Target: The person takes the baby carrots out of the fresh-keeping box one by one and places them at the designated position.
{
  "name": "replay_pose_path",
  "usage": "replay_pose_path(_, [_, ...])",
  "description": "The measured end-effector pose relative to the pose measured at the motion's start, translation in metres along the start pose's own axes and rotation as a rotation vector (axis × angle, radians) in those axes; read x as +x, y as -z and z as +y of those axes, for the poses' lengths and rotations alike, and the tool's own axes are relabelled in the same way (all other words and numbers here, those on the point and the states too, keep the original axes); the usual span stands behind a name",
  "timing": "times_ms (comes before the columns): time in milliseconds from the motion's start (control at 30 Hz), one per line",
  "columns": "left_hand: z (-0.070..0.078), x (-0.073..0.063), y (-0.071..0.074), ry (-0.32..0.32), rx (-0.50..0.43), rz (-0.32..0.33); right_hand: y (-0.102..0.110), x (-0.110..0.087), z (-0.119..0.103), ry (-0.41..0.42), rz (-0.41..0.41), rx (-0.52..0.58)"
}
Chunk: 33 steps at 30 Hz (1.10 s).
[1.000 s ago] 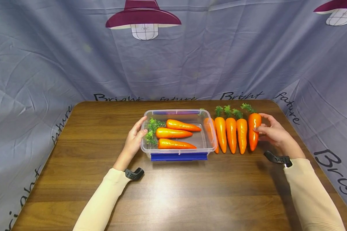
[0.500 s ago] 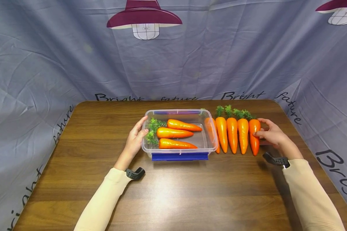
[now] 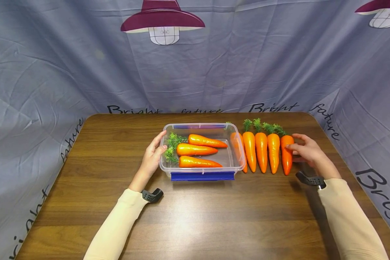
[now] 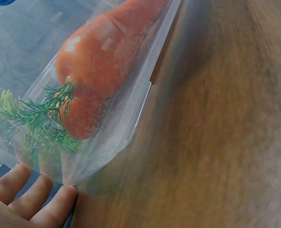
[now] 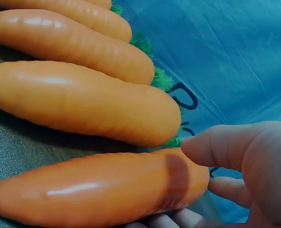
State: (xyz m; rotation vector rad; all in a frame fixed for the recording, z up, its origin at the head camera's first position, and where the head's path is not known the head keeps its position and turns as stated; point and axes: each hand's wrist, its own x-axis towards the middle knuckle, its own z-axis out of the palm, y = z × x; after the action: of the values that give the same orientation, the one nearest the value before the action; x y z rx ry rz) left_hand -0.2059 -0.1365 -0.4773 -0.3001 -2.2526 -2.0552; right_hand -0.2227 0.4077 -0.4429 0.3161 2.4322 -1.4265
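Observation:
In the head view, my left hand (image 3: 152, 154) holds the left end of a clear plastic food container (image 3: 203, 169) with blue clips, thumb over the rim. Three toy carrots (image 3: 196, 149) lie inside it, green tops to the left. My right hand (image 3: 308, 151) is at the rightmost carrot (image 3: 286, 159) of a row on the table. In the right wrist view, the thumb (image 5: 226, 145) hovers over that carrot's thick end, its shadow on the orange surface, while the fingers lie loosely along the far side and below.
Several more carrots (image 3: 261, 153) lie side by side between the container and my right hand, tips toward me. The leftmost is partly seen through the container wall. A grey printed curtain (image 3: 214, 72) encloses the wooden table (image 3: 195, 216) at the back and sides.
My right hand has lowered the rightmost carrot into line close beside the row. The thumb has since shifted up and off its surface. My left hand and the container stay put.

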Motion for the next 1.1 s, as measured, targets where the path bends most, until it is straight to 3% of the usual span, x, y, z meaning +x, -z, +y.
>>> replay_pose_path(567, [0.000,-0.001,0.000,-0.011,0.002,-0.004,0.000,0.005,-0.001,-0.014,0.033,0.075])
replay_pose_path(733, [-0.001,0.000,0.000,-0.007,0.007,-0.003,0.003,-0.001,-0.007,0.004,0.106,0.069])
replay_pose_path(933, [0.000,0.000,0.000,-0.013,0.002,-0.006,-0.001,-0.008,-0.032,0.069,0.257,-0.017])
replay_pose_path(1100, [0.000,0.000,0.000,-0.012,0.004,-0.008,-0.023,-0.015,-0.071,0.231,0.214,-0.004])
